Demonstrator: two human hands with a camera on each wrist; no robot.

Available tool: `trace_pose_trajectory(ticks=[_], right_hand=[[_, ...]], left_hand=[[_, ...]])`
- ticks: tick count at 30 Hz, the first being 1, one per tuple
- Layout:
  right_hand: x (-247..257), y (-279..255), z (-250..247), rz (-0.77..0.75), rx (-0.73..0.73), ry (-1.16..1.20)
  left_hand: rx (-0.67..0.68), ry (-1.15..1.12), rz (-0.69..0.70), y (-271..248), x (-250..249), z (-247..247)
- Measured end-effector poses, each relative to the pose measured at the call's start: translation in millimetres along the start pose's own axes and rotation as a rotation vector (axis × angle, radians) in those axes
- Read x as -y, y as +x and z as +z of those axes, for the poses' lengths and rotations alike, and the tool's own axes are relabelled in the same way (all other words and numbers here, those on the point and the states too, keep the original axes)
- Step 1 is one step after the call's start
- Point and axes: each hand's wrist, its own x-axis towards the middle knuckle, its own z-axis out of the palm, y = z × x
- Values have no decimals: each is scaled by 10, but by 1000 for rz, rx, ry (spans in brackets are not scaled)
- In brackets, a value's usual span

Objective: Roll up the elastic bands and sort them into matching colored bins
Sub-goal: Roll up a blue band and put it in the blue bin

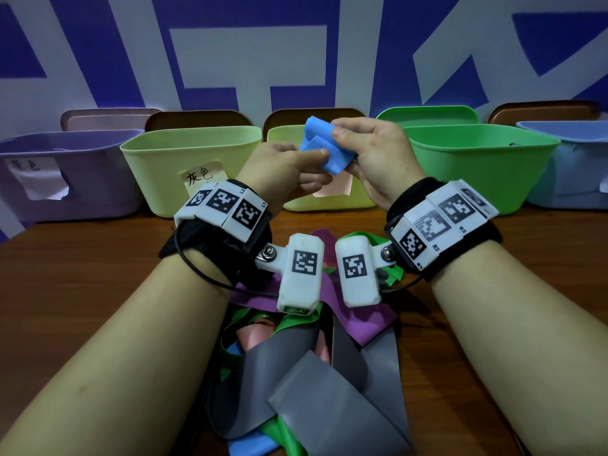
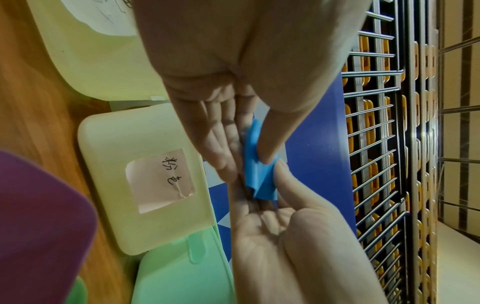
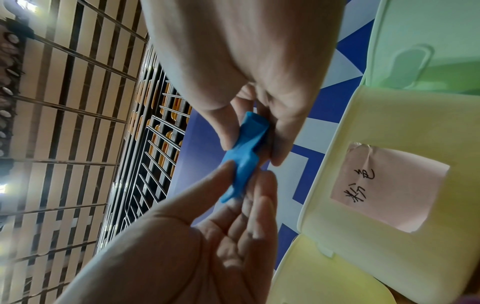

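Both hands are raised above the brown wooden table (image 1: 98, 258), meeting over a small, folded blue elastic band (image 1: 324, 149). The left hand (image 1: 283, 172) pinches the band's lower edge between thumb and forefinger; its other fingers lie fairly straight beneath. The right hand (image 1: 371, 153) grips the band's upper part, thumb pressed on the near face and fingers curled round the far side. In the left wrist view the blue elastic band (image 2: 259, 174) sits between the left thumb tip and the right hand's fingertips, partly folded over on itself. In the right wrist view the same band (image 3: 246, 156) runs as a narrow crumpled strip from the right fingers down to the left thumb.

Just beyond the fingers stands a row of plastic bins: a purple bin (image 1: 65, 179) far left, a pale yellow-green bin (image 1: 164, 159) with a paper label, a second pale yellow-green bin (image 1: 286, 133) directly behind the hands bearing a pink paper label (image 2: 161, 181), a bright green bin (image 1: 477, 159) to the right of the fingers, and a light blue bin (image 1: 575, 166) far right.

Below the wrists, near the person, lies a loose heap of flat elastic bands (image 1: 312, 373) in grey, purple, green, pink and blue.
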Motion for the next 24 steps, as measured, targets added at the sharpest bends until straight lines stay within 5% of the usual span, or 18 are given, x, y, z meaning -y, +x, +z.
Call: trace_pose_trajectory(ticks=[12,24], right_hand=[[11,-5,-9,7,12,9],[-14,19,-25,19,-67,-1]], left_hand=[[-20,17,-50,-7,-37,-2],[-13,77,113,-5,-3,39]])
